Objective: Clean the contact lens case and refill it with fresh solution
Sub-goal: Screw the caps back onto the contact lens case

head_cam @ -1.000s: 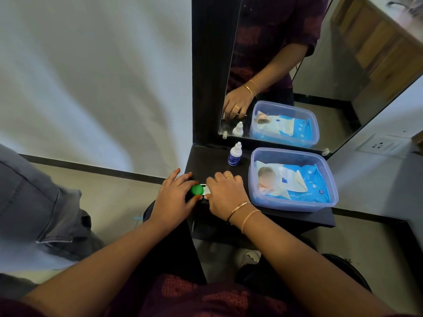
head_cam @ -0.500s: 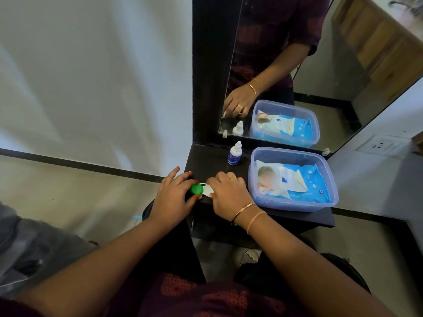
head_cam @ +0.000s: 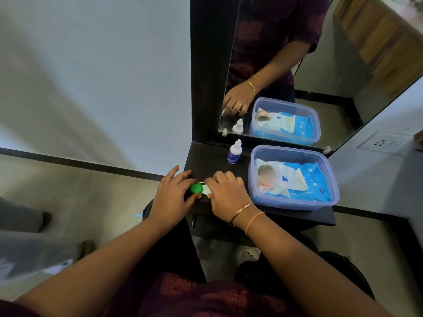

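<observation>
Mirror (head_cam: 297, 65) stands at the back, w/ a dark shelf (head_cam: 206, 156) jutting out below it as the work surface. A clear plastic tub (head_cam: 297, 205) takes up the shelf's right half and holds a blue wipes pack (head_cam: 304, 181), likely parked there for drying the case later, out of the way of the hands.

Left hand (head_cam: 170, 197) and right hand (head_cam: 225, 194) meet at the shelf's front-left corner, low over the surface, so the shelf takes the weight and the twist gets a firm base. The solution bottle (head_cam: 234, 153) stands upright and capped behind them, near the mirror, close to the tub but not touching it. It's within reach but untouched, so refill isn't due yet.

The lens case (head_cam: 206, 189) lies flat on the shelf between the hands. The right hand curls over its white right end, fingers bent and pressing down, prob. to stop the case from turning. The left hand's thumb and curved fingers pinch the green cap (head_cam: 196, 188) on the left well, a grip suited to unscrewing. Whether the right well has its cap on can't be told, as the right hand covers it.

Judging by this, the step is opening the case, i.e. early in the task, w/ emptying, cleaning and refill all ahead.
</observation>
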